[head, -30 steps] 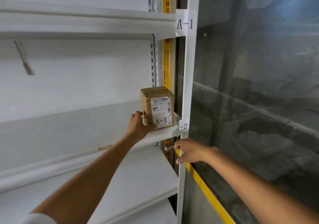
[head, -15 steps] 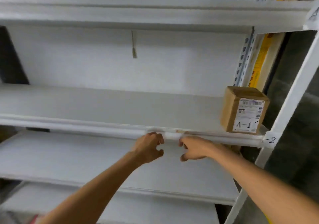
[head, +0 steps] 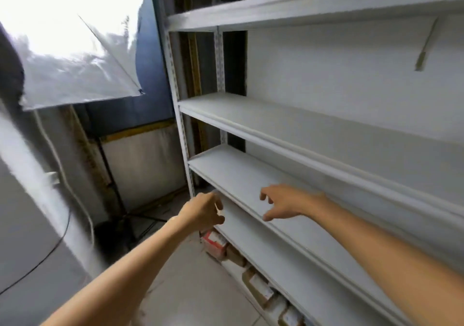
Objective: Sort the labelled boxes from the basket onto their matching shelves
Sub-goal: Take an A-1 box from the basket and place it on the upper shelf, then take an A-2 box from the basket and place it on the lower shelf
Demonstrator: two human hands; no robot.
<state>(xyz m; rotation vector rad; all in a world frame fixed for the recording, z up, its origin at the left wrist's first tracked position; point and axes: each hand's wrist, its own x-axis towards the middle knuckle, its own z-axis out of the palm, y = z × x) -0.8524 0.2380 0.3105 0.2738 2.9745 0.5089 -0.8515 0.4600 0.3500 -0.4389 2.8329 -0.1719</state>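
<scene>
Both hands are hanging empty in front of the white shelving. The left hand (head: 203, 211) is curling loosely, fingers half folded, gripping nothing. The right hand (head: 281, 204) is spreading slack, fingers drooping over the front lip of a shelf board (head: 251, 177), apparently not touching it. Bare boards are running away beyond and above the right hand. Below both hands, labelled boxes (head: 261, 289) are sitting in a row at floor level under the lowest board. Left of the left hand, floor (head: 190, 288) is lying open; farther left, a light stand (head: 118, 195) and a trailing cable (head: 50, 250) are crowding the corner.

boxes (head: 261, 288) under lowest shelf (head: 313, 270), light stand (head: 118, 200) left
</scene>
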